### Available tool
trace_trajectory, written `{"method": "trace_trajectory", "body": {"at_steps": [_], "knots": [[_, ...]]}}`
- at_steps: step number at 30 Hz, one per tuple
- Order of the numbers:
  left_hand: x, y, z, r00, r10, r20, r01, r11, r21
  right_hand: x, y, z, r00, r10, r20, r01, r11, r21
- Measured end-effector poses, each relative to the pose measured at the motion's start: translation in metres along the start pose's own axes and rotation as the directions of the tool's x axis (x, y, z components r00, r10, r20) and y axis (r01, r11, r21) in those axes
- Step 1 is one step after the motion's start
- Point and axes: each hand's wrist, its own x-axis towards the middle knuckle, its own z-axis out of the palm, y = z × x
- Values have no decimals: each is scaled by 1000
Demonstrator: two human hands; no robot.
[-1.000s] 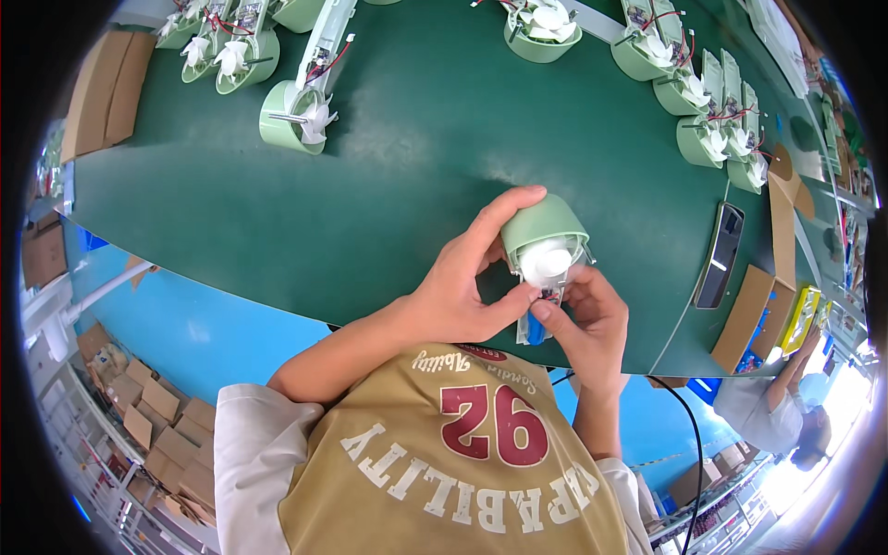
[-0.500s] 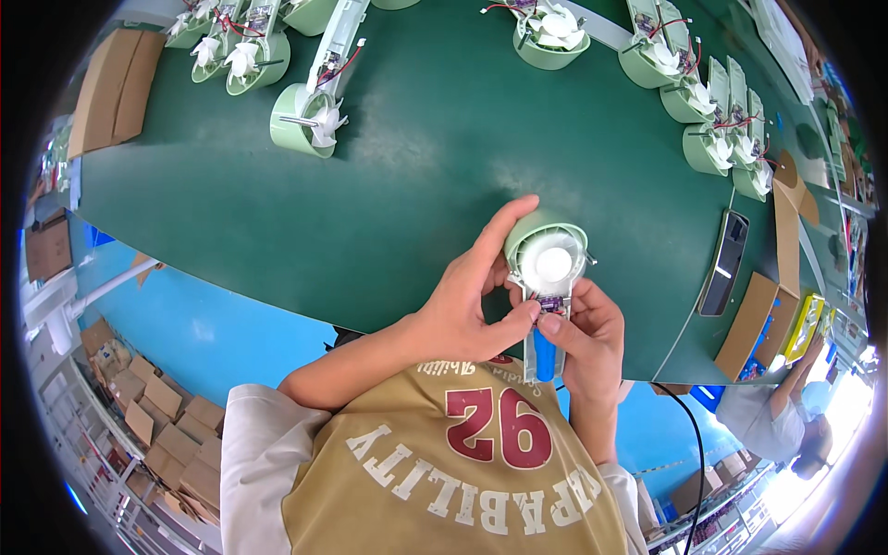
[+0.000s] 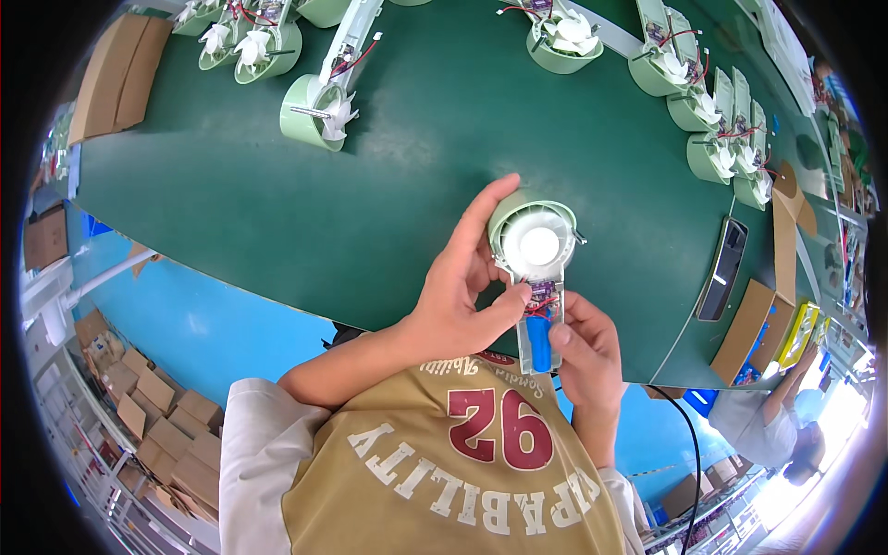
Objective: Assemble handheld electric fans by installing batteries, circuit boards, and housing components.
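A half-open handheld fan (image 3: 499,222) with a light green round housing is held over the near table edge, round end pointing away from me. My left hand (image 3: 453,287) grips its left side, index finger stretched along the ring and thumb at the purple circuit board (image 3: 542,289). Inside the pale handle lies a blue cylindrical battery (image 3: 539,342), with thin red wires above it. My right hand (image 3: 594,356) pinches the handle's right side, its thumb beside the battery; some fingertips are hidden behind the handle. A metal pin sticks out right of the ring.
Similar opened fans (image 3: 314,116) stand on the green table (image 3: 416,194) at the far left and far right. A phone (image 3: 722,268) lies to the right, near open cardboard boxes (image 3: 745,324). Another cardboard box (image 3: 116,79) is at far left. A co-worker (image 3: 772,421) is at the right.
Both hands and the fan have shifted slightly left and away from me. My right thumb has moved off the circuit board down beside the battery, uncovering the red wires.
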Motion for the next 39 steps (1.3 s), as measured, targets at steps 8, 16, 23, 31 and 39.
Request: {"method": "trace_trajectory", "body": {"at_steps": [8,16,23,31,39], "knots": [[-2,-1,-4,1000,-3,9,3,1000,10,-4,9,5,996,78,32,-82,983,163],[-4,-2,-8,999,38,37,-39,999,32,-5,17,10,999,52,-16,-47,973,225],[-3,-2,-8,998,32,46,-34,998,55,-3,21,17,994,25,-106,0,974,227],[-2,-4,-7,999,43,32,-46,996,78,1,23,17,998,14,-63,7,946,325],[-3,-4,-10,995,89,37,-93,990,104,1,24,25,999,24,-45,-4,919,393]]}}
